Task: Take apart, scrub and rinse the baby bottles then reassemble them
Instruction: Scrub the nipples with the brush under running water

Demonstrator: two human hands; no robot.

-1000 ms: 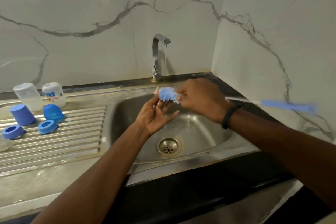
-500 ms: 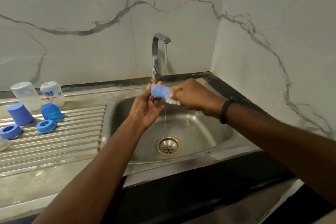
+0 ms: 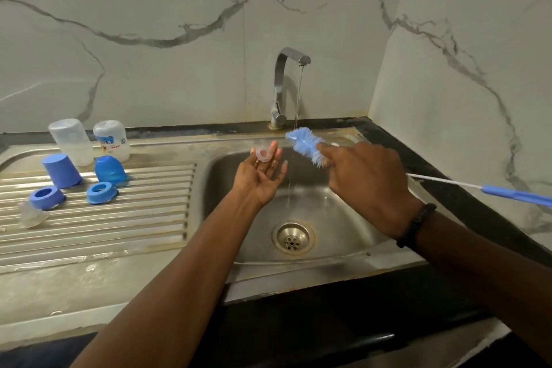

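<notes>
Our left hand (image 3: 259, 178) lies flat-fingered, a clear soft teat (image 3: 263, 155) on its fingertips; our right hand (image 3: 363, 181) has its grip wrapped around the bristly blue bottle brush (image 3: 305, 145) over the steel sink (image 3: 343, 212).

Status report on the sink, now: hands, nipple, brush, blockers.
Left hand palm up, clear nipple at its fingertips. Right hand grips bottle brush beside the nipple, apart. Tap running. Nothing blocking.
</notes>
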